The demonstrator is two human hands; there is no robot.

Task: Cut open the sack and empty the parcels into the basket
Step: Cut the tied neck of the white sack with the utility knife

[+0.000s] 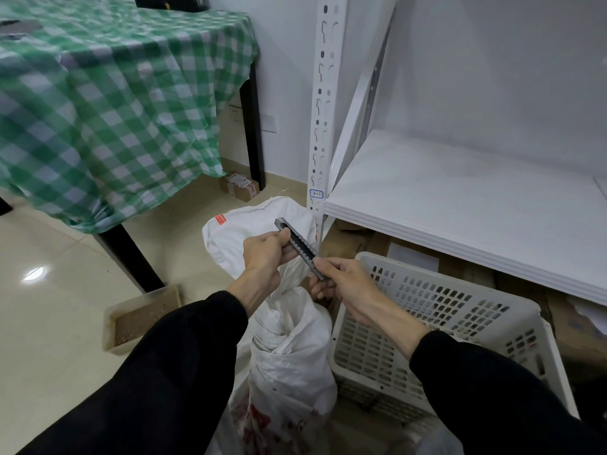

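Left hand (264, 254): fingers curled round upper end of knife (301, 248).
Right hand (345, 284): pinches lower end — above twisted sack (289, 339) neck, beside basket (443, 300).

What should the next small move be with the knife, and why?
Probably slide the blade out: the left hand and right hand hold the knife above the sack, whose twisted neck looks uncut, and no blade shows. The basket stands beside it.

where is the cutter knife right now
In the head view, the dark grey metal cutter knife sits mid-frame, gripped between the left hand and the right hand, above the bunched white woven sack and just left of the white perforated plastic basket.
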